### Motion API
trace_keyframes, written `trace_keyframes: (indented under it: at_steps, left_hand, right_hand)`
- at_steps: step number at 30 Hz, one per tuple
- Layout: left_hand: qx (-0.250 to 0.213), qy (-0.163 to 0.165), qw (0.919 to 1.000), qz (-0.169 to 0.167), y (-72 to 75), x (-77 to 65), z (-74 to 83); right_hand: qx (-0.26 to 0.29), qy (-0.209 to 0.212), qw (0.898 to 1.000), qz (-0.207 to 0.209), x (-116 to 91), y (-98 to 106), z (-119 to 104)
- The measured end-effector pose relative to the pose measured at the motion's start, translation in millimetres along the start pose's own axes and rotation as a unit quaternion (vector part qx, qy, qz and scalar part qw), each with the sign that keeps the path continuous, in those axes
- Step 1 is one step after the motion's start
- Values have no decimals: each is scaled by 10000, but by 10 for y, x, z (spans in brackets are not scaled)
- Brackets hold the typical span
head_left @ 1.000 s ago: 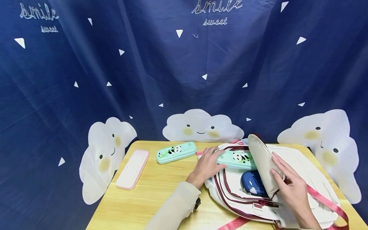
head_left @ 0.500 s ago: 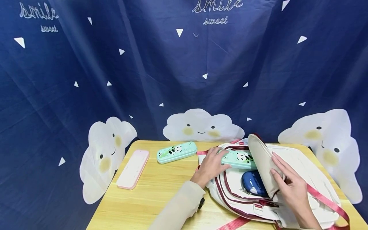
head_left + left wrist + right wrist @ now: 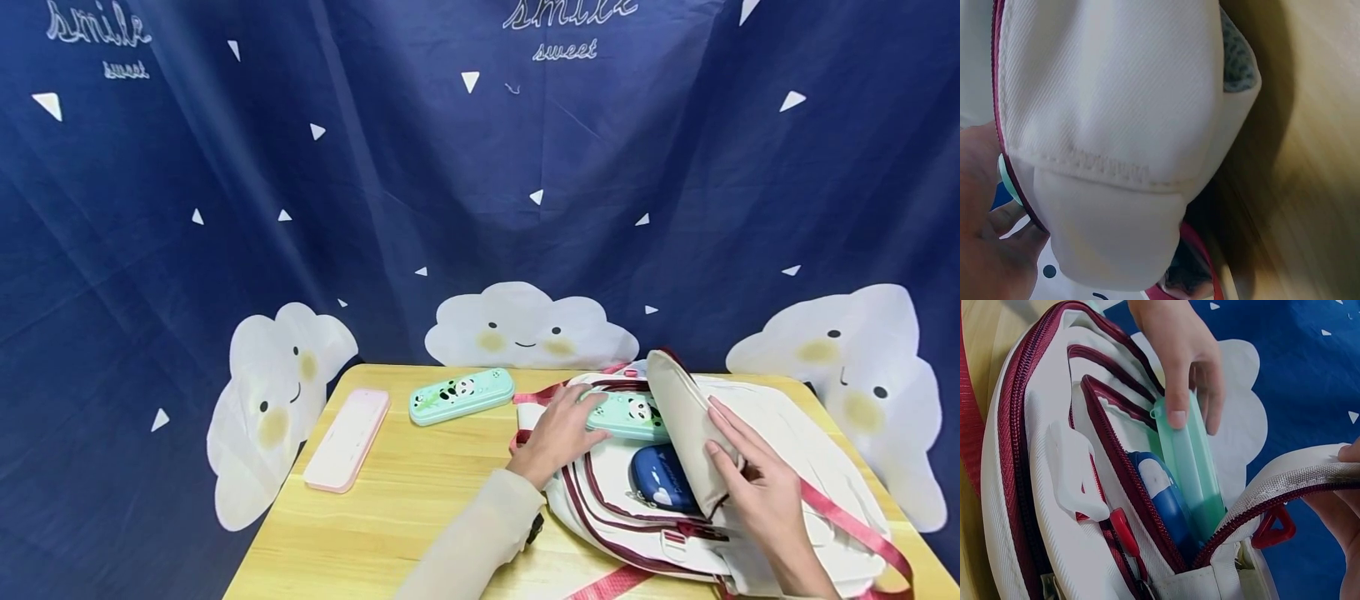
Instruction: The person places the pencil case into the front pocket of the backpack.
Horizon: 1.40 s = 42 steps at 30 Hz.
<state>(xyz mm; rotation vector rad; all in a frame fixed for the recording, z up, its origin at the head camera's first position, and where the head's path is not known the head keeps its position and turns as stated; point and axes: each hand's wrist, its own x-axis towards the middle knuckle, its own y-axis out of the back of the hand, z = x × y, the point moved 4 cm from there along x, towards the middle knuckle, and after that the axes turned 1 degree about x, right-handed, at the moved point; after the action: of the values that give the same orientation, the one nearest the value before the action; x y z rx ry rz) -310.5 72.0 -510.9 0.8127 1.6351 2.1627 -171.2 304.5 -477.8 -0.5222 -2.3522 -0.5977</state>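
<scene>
A white backpack (image 3: 795, 433) with dark red zips lies on the table, its front pocket unzipped. My left hand (image 3: 558, 433) grips the near end of a mint-green pencil case (image 3: 628, 414) with pandas on it, which sits partly inside the pocket. Beside that case, a small dark blue zip case (image 3: 662, 477) rests in the pocket. My right hand (image 3: 757, 479) holds the beige pocket flap (image 3: 686, 425) folded back, thumb on one side. In the right wrist view the green case (image 3: 1192, 469) stands against the blue case (image 3: 1169, 500), and the left hand's fingers (image 3: 1177, 394) are on its top end.
A second green panda pencil case (image 3: 461, 396) lies left of the backpack. Further left is a pale pink flat case (image 3: 347, 440). Red straps (image 3: 611, 583) trail over the wooden table (image 3: 360, 542). A blue curtain (image 3: 450, 167) with clouds hangs behind.
My left hand has moved slightly right, sliding the green pencil case deeper under the flap. My right hand and the flap have stayed in place.
</scene>
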Motion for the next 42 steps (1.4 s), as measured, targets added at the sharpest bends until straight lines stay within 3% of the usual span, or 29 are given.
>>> trace_keyframes:
  at_steps: [7,17,26,35,42]
  left_hand:
    - [18,22,10000,-57,-35,36,53]
    - [61,60,9999,-146,-79,82,131]
    - [55,-248,9997,52,-178,117,178]
    - [180,-263,9995,-77,-161,131,285]
    - [235,-268,9991,-241,-228,184,347]
  right_hand:
    - [46,270,9996,37,-10,-12,22]
    - [57,268,9996,8,2,-25,10]
    - [103,54,9998,-159,11,-24,-36]
    - [212,375,9990,-73,13,-32,-21]
    - [164,250,9995,-94,8,-26,-28]
